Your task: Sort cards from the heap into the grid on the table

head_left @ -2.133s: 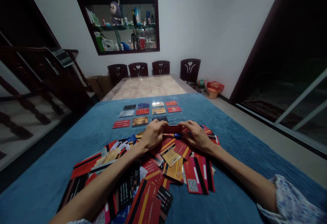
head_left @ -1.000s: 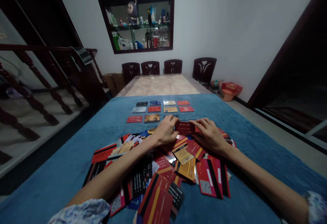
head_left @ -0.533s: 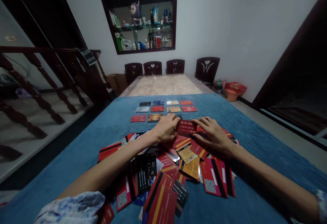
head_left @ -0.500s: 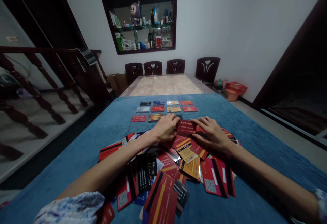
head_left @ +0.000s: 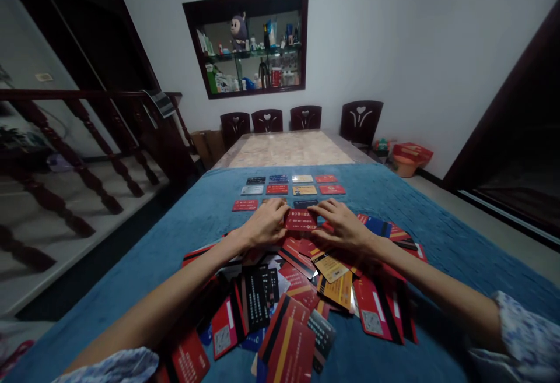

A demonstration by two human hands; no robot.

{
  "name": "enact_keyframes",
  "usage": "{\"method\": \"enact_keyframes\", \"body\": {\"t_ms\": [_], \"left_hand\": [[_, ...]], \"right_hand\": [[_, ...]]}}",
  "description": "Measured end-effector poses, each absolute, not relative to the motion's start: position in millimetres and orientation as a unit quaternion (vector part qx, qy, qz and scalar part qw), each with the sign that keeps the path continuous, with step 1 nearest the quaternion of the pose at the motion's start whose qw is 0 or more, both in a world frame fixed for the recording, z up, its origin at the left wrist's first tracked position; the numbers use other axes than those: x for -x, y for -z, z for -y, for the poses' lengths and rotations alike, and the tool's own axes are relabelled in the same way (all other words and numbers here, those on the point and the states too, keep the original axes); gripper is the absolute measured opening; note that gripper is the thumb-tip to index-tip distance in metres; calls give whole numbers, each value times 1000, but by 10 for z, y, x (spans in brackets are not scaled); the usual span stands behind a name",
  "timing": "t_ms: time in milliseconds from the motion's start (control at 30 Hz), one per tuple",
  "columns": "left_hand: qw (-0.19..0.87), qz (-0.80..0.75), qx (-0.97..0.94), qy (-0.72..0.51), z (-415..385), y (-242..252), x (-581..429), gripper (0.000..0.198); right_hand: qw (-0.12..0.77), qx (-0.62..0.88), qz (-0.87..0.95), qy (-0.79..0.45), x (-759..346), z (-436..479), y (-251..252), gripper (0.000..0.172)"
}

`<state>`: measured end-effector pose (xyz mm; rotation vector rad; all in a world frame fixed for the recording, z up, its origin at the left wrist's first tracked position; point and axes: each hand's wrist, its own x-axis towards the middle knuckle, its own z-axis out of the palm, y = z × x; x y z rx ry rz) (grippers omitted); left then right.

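Observation:
I hold a red card (head_left: 300,220) with white lettering by its two short ends, its printed face tilted toward me. My left hand (head_left: 262,225) pinches its left end and my right hand (head_left: 343,225) pinches its right end, just above a loose heap of red, black and orange cards (head_left: 297,295) on the blue cloth (head_left: 131,266). Beyond my hands, cards lie face up in neat rows (head_left: 289,188); my hands hide part of the nearest row.
Past the cloth's far edge lies a bare marble tabletop (head_left: 289,148) with dark chairs (head_left: 361,119) behind it. A wall niche (head_left: 249,42) holds bottles and a plush toy. A wooden stair railing (head_left: 87,138) runs along the left. A red basin (head_left: 409,158) sits on the floor at right.
The card's face has tipped up toward me and both hands have shifted slightly left while keeping hold of it. The view has drifted to the left.

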<state>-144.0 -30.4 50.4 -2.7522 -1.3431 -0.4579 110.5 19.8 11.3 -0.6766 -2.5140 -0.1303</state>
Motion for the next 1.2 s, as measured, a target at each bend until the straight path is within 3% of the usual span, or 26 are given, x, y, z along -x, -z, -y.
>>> {"method": "enact_keyframes", "body": {"t_ms": [533, 1033, 1200], "left_hand": [[-14, 497, 857, 133, 279, -587, 2321, 42], [-24, 585, 807, 75, -53, -447, 2869, 37], [-48, 610, 789, 57, -179, -405, 2912, 43]], "right_hand": [[108, 291, 950, 40, -53, -371, -442, 58], [45, 341, 939, 14, 721, -592, -464, 46], [29, 349, 937, 3, 837, -669, -480, 46]]}}
